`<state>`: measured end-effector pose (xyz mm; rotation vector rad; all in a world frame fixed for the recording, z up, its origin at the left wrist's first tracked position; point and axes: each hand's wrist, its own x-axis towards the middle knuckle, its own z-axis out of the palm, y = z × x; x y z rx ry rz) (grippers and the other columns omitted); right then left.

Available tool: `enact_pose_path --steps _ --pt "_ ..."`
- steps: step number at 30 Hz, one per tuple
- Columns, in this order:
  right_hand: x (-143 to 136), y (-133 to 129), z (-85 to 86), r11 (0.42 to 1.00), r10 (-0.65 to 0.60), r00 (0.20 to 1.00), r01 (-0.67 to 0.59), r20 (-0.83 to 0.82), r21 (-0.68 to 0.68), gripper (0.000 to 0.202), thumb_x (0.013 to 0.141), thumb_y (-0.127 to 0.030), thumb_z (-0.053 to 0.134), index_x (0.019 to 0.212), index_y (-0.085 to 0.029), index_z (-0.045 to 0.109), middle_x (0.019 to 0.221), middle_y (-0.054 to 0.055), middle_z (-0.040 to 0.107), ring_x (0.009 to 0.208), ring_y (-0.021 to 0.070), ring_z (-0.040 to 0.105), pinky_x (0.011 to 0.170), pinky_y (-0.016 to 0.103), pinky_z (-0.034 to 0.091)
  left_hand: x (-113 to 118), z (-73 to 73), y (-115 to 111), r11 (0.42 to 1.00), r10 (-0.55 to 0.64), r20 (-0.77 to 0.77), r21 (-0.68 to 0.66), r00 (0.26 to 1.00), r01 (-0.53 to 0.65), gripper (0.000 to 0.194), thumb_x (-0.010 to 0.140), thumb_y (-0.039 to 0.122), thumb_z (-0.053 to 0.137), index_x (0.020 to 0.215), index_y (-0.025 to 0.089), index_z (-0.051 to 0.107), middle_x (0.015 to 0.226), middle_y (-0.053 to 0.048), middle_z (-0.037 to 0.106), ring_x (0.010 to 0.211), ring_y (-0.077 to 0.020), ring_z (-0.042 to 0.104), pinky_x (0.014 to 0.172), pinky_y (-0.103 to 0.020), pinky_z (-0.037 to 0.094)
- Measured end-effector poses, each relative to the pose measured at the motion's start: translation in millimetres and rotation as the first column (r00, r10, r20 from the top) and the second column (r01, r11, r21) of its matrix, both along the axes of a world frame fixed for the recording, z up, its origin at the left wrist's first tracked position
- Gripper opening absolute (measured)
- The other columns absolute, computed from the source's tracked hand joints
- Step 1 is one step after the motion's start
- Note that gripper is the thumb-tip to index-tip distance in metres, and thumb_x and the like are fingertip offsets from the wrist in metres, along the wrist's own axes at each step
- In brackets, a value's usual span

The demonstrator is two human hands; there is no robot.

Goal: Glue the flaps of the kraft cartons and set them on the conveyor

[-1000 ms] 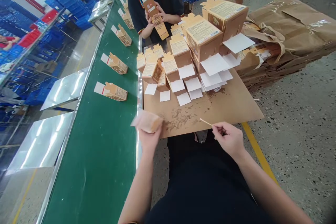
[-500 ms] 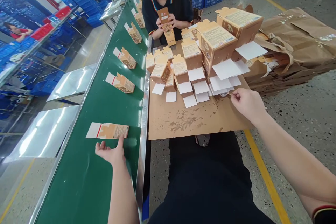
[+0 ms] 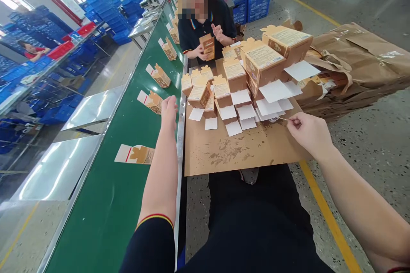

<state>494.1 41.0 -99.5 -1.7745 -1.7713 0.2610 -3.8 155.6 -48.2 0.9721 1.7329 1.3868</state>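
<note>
My left hand (image 3: pixel 169 106) is raised over the green conveyor belt (image 3: pixel 105 213), close to its metal edge and beside a small brown carton (image 3: pixel 153 101). Its fingers are loosely extended, with nothing visible in them. Under my left forearm lies another carton (image 3: pixel 140 154) with a white flap and red strip. At the right of the brown board (image 3: pixel 224 166), my right hand (image 3: pixel 310 134) pinches a thin, light stick (image 3: pixel 282 118). The stick points at a small clear item (image 3: pixel 273 119) below the white flaps of the stacked cartons (image 3: pixel 262 62).
Across the board a co-worker (image 3: pixel 205 21) holds a brown carton (image 3: pixel 207 47). More open cartons line the belt further off. Brown paper bundles (image 3: pixel 361 64) lie at the right, and blue crates (image 3: pixel 258 2) stand behind. A metal rail (image 3: pixel 181 136) separates belt and board.
My left hand has left the near carton and moved forward and right, toward the belt's edge. My right hand stays almost in place with the stick. The co-worker's one hand has come off their carton.
</note>
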Motion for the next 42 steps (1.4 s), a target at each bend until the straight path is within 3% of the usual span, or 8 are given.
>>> enact_pose_path --steps 3,7,13,16,19,23,29,42 --pt "-4.7 -26.5 11.1 0.995 -0.097 0.992 0.099 -0.082 0.014 0.028 0.097 -0.050 0.067 0.084 -0.026 0.073 0.078 0.013 0.077 0.073 0.0298 0.076 0.078 0.043 0.064 29.9 6.7 47.8 0.967 -0.063 0.151 -0.236 0.987 0.098 0.042 0.090 0.057 0.084 0.114 0.024 0.074 0.108 -0.011 0.075 0.102 -0.0299 0.075 0.084 -0.038 0.060" --pt "-11.6 -57.6 12.8 0.976 -0.204 0.950 0.217 -0.237 0.027 0.033 0.096 -0.055 0.071 0.085 -0.025 0.077 0.075 0.010 0.077 0.067 0.0270 0.076 0.075 0.041 0.066 37.1 6.8 43.6 0.921 -0.175 0.253 -0.299 0.952 0.249 0.029 0.088 0.038 0.086 0.109 0.020 0.077 0.103 -0.010 0.080 0.090 -0.0242 0.074 0.077 -0.033 0.060" --pt "-21.7 -99.8 -3.0 0.976 -0.197 0.851 0.220 -0.487 -0.011 0.039 0.096 -0.063 0.078 0.087 -0.026 0.080 0.069 0.003 0.074 0.052 0.0196 0.070 0.056 0.033 0.062 -2.7 -17.5 -84.8 0.968 -0.232 0.264 -0.034 0.936 0.249 0.062 0.071 0.053 0.096 0.119 0.017 0.079 0.129 -0.015 0.084 0.131 -0.0378 0.077 0.105 -0.047 0.066" --pt "-41.4 -116.0 -6.6 0.992 -0.123 0.830 0.119 -0.544 -0.042 0.044 0.099 -0.066 0.079 0.088 -0.024 0.081 0.064 0.002 0.071 0.050 0.0182 0.068 0.053 0.031 0.062 14.4 -43.1 -163.2 0.966 -0.245 0.270 -0.013 0.931 0.258 0.078 0.066 0.057 0.102 0.131 0.022 0.078 0.147 -0.017 0.080 0.144 -0.0451 0.071 0.117 -0.059 0.063" --pt "-71.2 -124.9 -12.2 0.996 -0.005 0.798 -0.053 -0.603 -0.078 0.045 0.102 -0.066 0.077 0.087 -0.023 0.081 0.063 0.003 0.072 0.047 0.0175 0.067 0.048 0.030 0.059 55.3 -67.3 -203.5 0.964 -0.246 0.273 -0.037 0.930 0.265 0.081 0.066 0.055 0.108 0.133 0.025 0.075 0.147 -0.017 0.080 0.143 -0.0435 0.074 0.120 -0.062 0.062" --pt "-108.7 -130.1 -30.3 0.960 0.186 0.798 -0.271 -0.573 -0.066 0.033 0.106 -0.052 0.074 0.087 -0.026 0.079 0.069 0.003 0.076 0.054 0.0185 0.071 0.056 0.031 0.063 95.7 -93.4 -196.8 0.960 -0.264 0.245 -0.030 0.933 0.280 0.080 0.065 0.059 0.110 0.127 0.024 0.072 0.139 -0.018 0.082 0.135 -0.0398 0.079 0.118 -0.060 0.064" --pt "-141.6 -130.1 -60.0 0.919 0.371 0.818 -0.391 -0.440 0.048 0.024 0.111 -0.032 0.062 0.091 -0.026 0.075 0.078 0.004 0.077 0.066 0.0191 0.072 0.067 0.031 0.064 107.4 -117.5 -185.8 0.976 -0.214 0.226 0.001 0.950 0.219 0.090 0.059 0.067 0.109 0.126 0.025 0.065 0.138 -0.019 0.080 0.131 -0.0393 0.080 0.114 -0.059 0.066" --pt "-142.1 -119.3 -73.9 0.958 0.278 0.895 -0.282 -0.350 0.039 0.029 0.112 -0.035 0.057 0.086 -0.028 0.069 0.075 0.005 0.074 0.065 0.0210 0.069 0.064 0.033 0.061 110.5 -96.0 -194.8 0.964 -0.259 0.155 -0.014 0.953 0.264 0.086 0.068 0.054 0.109 0.134 0.028 0.061 0.141 -0.016 0.076 0.136 -0.0370 0.077 0.115 -0.055 0.064"
